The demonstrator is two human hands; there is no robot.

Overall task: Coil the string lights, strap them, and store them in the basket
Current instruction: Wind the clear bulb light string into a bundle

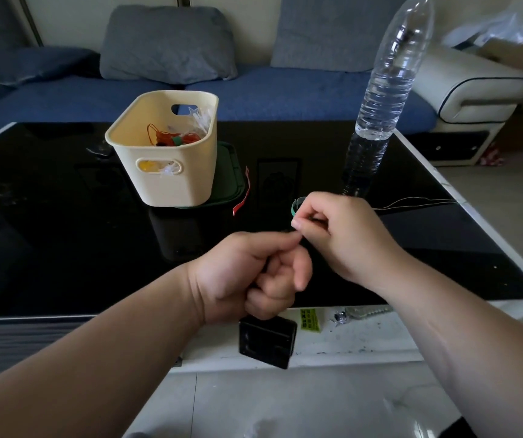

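My left hand [253,276] is fisted above the table's near edge, and a black battery box [266,344] hangs below it. My right hand [332,235] is just to the right, its thumb and forefinger pinching something small beside a curl of green strap [294,207]. Thin wire of the string lights [418,202] trails from behind my right hand across the black table toward the right edge. A cream basket [133,128] stands at the back left, holding a coil of orange wire bound with a green strap and some clear star lights.
A tall clear water bottle [383,99] stands on the black glass table [64,232] behind my right hand. A dark green lid [231,181] lies under the basket, with a red strap [242,197] beside it. A blue sofa with grey cushions is behind the table.
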